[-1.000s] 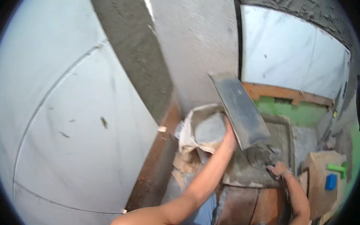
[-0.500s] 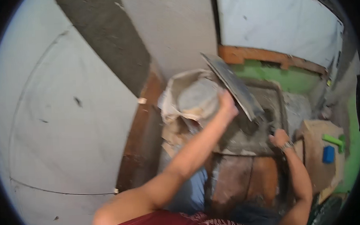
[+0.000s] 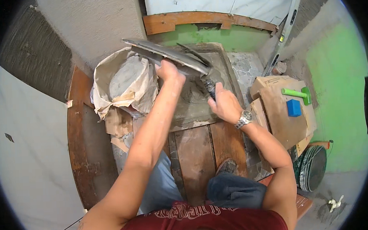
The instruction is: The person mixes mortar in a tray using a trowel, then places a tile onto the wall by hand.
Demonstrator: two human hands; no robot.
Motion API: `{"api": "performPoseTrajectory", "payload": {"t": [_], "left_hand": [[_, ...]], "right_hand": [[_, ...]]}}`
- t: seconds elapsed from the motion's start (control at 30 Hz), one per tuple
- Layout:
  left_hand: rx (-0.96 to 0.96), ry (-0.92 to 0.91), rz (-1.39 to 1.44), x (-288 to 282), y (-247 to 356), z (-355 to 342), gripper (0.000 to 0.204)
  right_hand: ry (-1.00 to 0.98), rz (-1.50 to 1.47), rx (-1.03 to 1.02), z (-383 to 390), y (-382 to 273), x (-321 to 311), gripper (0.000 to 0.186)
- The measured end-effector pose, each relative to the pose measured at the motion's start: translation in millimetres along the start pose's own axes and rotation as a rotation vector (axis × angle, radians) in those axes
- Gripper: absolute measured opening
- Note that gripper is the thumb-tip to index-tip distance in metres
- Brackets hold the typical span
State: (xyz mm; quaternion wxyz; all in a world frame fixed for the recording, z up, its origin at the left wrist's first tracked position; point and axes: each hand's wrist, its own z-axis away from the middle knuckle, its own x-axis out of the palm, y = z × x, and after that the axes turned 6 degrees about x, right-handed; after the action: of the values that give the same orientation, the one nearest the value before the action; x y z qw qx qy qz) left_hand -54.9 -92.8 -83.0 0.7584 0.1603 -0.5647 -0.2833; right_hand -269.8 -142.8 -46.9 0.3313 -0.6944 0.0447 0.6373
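My left hand (image 3: 170,72) is closed under a flat grey plasterer's hawk (image 3: 169,55), which tilts down toward the right over the mortar tray. The hawk's grip is hidden by my fingers. My right hand (image 3: 226,105), with a metal watch on the wrist, is wrapped round the dark handle of a trowel (image 3: 209,88). The trowel's blade rises beside the hawk's lower right edge; whether they touch I cannot tell. Below both tools, wet grey mortar (image 3: 191,96) lies in a shallow rectangular tray (image 3: 234,78).
An open bag of grey powder (image 3: 127,78) stands left of the tray. At the right, a cardboard box (image 3: 284,119) bears a blue block (image 3: 293,108) and a green-handled tool (image 3: 294,93). A spirit level (image 3: 285,32) leans behind. Wooden boards (image 3: 196,155) lie before me; buckets (image 3: 311,167) stand lower right.
The view has swung right, so the scene sits further left. My right hand has brought the trowel up from the tray to the hawk's lower edge. Both hands keep their holds.
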Motion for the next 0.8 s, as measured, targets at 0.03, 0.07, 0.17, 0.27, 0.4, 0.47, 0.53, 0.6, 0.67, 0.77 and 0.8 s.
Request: {"api": "performPoseTrajectory", "payload": {"t": [0.03, 0.07, 0.17, 0.27, 0.4, 0.47, 0.53, 0.6, 0.67, 0.77, 0.8], "left_hand": [[-0.002, 0.004, 0.0, 5, 1, 5, 0.032], [0.011, 0.019, 0.031, 8, 2, 9, 0.033], [0.015, 0.027, 0.091, 6, 10, -6, 0.035], [-0.006, -0.013, 0.159, -4, 9, -38, 0.032], [-0.069, 0.118, 0.08, -2, 11, -54, 0.031], [-0.009, 0.094, 0.082, -3, 10, -64, 0.032], [0.085, -0.01, 0.105, -6, 4, -65, 0.039], [0.014, -0.187, 0.196, -20, -2, -68, 0.044], [-0.055, -0.279, 0.183, -22, -11, -57, 0.056], [-0.161, -0.331, 0.131, -17, -23, -36, 0.053], [-0.204, -0.319, 0.152, -15, -27, -29, 0.052]], "right_hand": [[0.033, 0.043, -0.009, -1, -1, 10, 0.035], [0.065, 0.085, -0.016, 0, -3, 17, 0.033], [0.075, 0.042, -0.014, 8, -18, 25, 0.033], [0.072, 0.041, 0.023, 22, -6, 47, 0.033], [0.056, 0.067, 0.083, 46, 41, 62, 0.038], [0.126, 0.107, 0.008, 51, 70, 60, 0.033], [0.002, -0.275, 0.122, 41, 91, 46, 0.03], [-0.196, -0.886, 0.261, 17, 89, 17, 0.025], [-0.402, -1.282, 0.326, -9, 84, -18, 0.026], [-0.668, -1.579, 0.317, -26, 94, -28, 0.039], [-0.73, -1.603, 0.278, -27, 95, -20, 0.042]]}}
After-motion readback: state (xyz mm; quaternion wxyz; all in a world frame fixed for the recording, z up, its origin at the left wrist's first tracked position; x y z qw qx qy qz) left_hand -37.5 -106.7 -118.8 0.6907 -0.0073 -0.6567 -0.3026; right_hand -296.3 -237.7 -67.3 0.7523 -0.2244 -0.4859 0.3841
